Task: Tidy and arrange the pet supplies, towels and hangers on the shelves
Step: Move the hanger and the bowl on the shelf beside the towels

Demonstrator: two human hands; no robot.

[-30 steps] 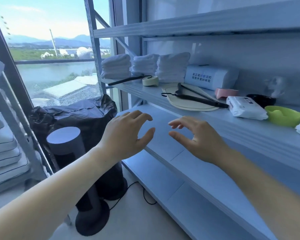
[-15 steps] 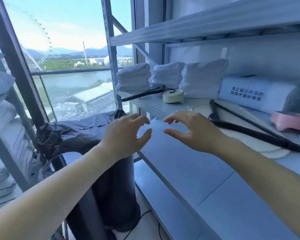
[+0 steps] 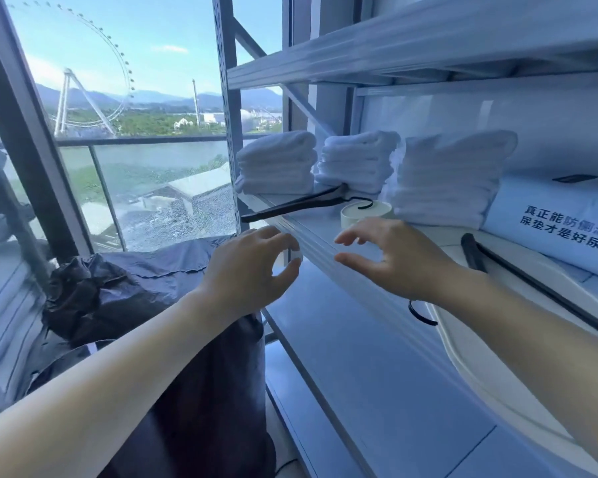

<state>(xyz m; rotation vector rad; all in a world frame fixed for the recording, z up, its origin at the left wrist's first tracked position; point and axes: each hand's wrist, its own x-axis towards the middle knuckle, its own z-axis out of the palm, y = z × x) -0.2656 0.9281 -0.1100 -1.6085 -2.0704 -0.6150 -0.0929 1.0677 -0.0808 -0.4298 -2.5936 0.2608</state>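
Three stacks of folded white towels (image 3: pixel 356 160) stand at the left end of the middle shelf (image 3: pixel 311 232). A black hanger (image 3: pixel 290 207) lies in front of them, sticking out past the shelf's left end. A small round cream container (image 3: pixel 366 212) sits behind its hook. My left hand (image 3: pixel 249 270) and my right hand (image 3: pixel 394 257) hover at the shelf's front edge, fingers spread and loosely bent, holding nothing. Another black hanger (image 3: pixel 532 277) lies on a cream oval tray (image 3: pixel 491 370) to the right, beside a white pack of pet pads (image 3: pixel 560 219).
A black plastic bag (image 3: pixel 118 288) covers something on the floor left of the rack, with a dark cylinder (image 3: pixel 201 408) below my left arm. A lower shelf (image 3: pixel 359 374) runs beneath my hands. A steel upright (image 3: pixel 227 98) and a window lie to the left.
Both hands have moved up and forward to the middle shelf's front edge, nearer the hanger and cream container. My view has closed in on the shelf's left end.
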